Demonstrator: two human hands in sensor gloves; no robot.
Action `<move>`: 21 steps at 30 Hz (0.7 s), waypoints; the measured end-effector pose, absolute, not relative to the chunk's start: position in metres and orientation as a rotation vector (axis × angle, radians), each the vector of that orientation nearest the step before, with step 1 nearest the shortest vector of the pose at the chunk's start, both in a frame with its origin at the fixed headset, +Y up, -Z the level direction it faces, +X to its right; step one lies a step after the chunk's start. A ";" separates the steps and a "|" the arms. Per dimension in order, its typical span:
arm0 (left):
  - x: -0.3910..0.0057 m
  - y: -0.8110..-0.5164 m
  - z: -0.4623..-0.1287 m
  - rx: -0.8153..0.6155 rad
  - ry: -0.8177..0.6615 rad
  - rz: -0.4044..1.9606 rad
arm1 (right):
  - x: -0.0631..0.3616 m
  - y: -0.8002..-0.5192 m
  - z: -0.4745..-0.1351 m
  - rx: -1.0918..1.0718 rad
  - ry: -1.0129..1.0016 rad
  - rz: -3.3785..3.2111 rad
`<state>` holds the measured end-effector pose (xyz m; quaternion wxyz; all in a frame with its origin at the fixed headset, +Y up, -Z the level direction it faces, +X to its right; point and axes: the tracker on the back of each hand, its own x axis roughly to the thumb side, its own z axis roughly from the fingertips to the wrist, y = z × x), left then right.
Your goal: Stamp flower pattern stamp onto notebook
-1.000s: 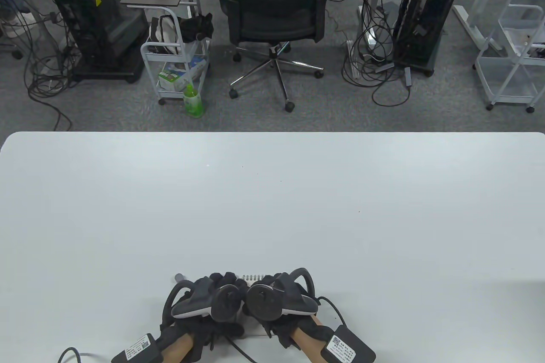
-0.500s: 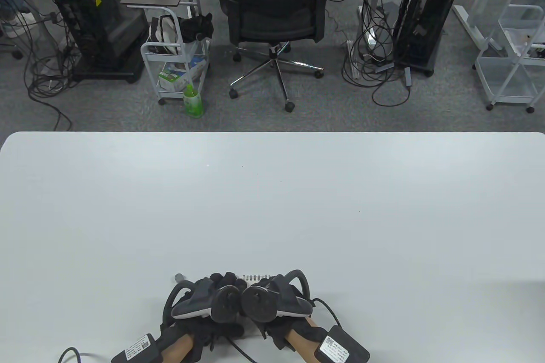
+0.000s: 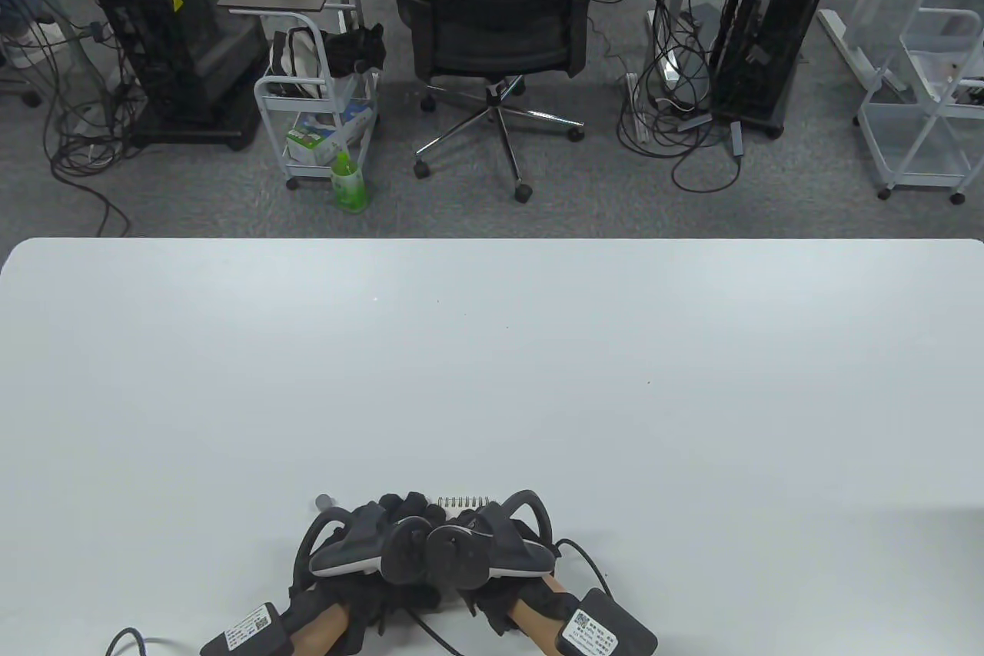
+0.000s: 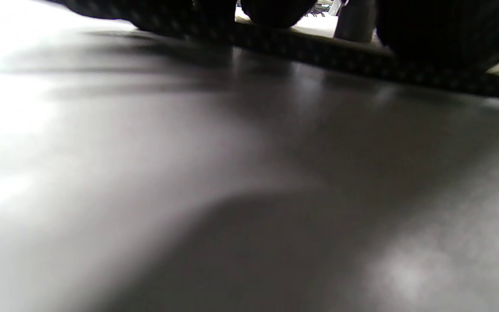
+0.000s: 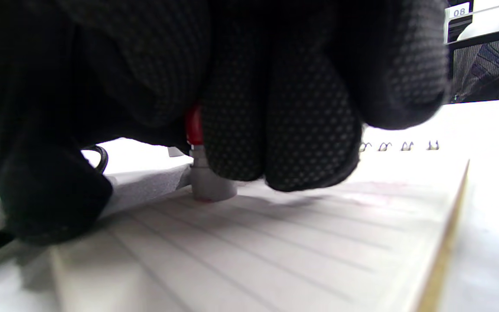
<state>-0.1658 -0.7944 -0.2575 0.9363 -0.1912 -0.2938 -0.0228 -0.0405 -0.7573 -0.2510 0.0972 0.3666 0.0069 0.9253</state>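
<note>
A spiral-bound lined notebook (image 5: 275, 242) lies open at the table's near edge; in the table view only its wire binding (image 3: 463, 501) shows between the two hands. My right hand (image 5: 249, 130) grips a small stamp (image 5: 208, 184) with a red body and grey base, and the base presses on the lined page. In the table view my right hand (image 3: 492, 544) sits over the notebook. My left hand (image 3: 369, 544) rests beside it on the left; in the left wrist view its fingers (image 4: 275, 8) rest on a dark edge, the rest blurred.
A small grey object (image 3: 324, 501) lies on the white table (image 3: 492, 364) just beyond my left hand. An office chair (image 3: 500, 33) and carts stand beyond the far edge.
My right hand has shifted a little to the left, closer to my left hand. The left hand has not moved.
</note>
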 end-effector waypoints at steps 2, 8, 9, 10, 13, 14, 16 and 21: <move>-0.166 -0.794 -0.257 -0.390 -0.602 -0.045 | -0.040 -0.757 -0.251 1.081 0.021 2.741; -0.167 -0.795 -0.258 -0.392 -0.600 -0.039 | -0.038 -0.757 -0.251 1.063 0.018 2.747; -0.167 -0.795 -0.258 -0.392 -0.599 -0.039 | -0.038 -0.758 -0.250 1.062 0.014 2.754; -0.167 -0.795 -0.258 -0.392 -0.599 -0.039 | -0.038 -0.757 -0.250 1.063 -0.001 2.751; -0.167 -0.795 -0.258 -0.395 -0.596 -0.038 | -0.037 -0.755 -0.248 1.073 -0.025 2.766; -0.167 -0.795 -0.257 -0.395 -0.596 -0.038 | -0.037 -0.755 -0.248 1.075 -0.024 2.773; -0.167 -0.795 -0.258 -0.396 -0.595 -0.038 | -0.033 -0.752 -0.247 1.069 -0.057 2.753; -0.167 -0.795 -0.257 -0.398 -0.592 -0.039 | -0.018 -0.740 -0.251 0.988 -0.047 2.716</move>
